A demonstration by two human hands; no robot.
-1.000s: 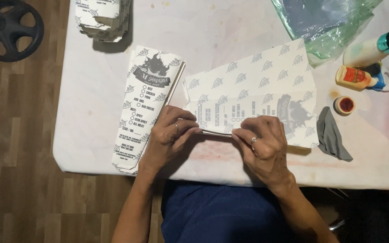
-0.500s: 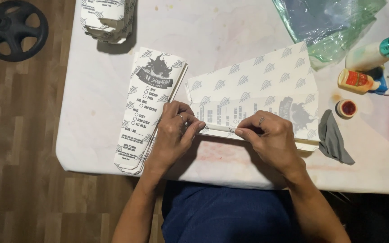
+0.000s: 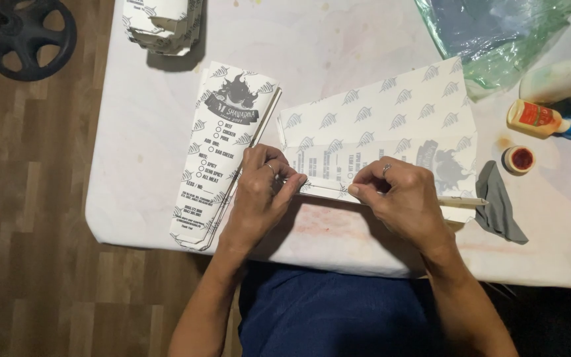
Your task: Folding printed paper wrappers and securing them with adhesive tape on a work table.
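Head view. We are logging a flat printed carton [image 3: 391, 132] lying on the white table [image 3: 338, 39], its near long flap being folded over along the table's front edge.

Left hand [image 3: 262, 195]: fingers curled, pinching the left end of the fold. Half a second ago it was sitting slightly further left; we are seeing it close in on the crease.

Right hand [image 3: 404, 198]: pressing down on the flap near its middle, thumb and forefinger nipping the edge (a ring is showing). A second ago it was lying flatter over the flap; now the knuckles are rising and the fold is looking sharper, so we are judging the crease nearly set.

Beside the left hand: a stack of flat cartons [image 3: 223, 152], untouched.

Right of the carton: grey cloth [image 3: 497, 205], small red cap [image 3: 520, 158], glue bottles [image 3: 550, 99], green plastic bag [image 3: 490, 33].
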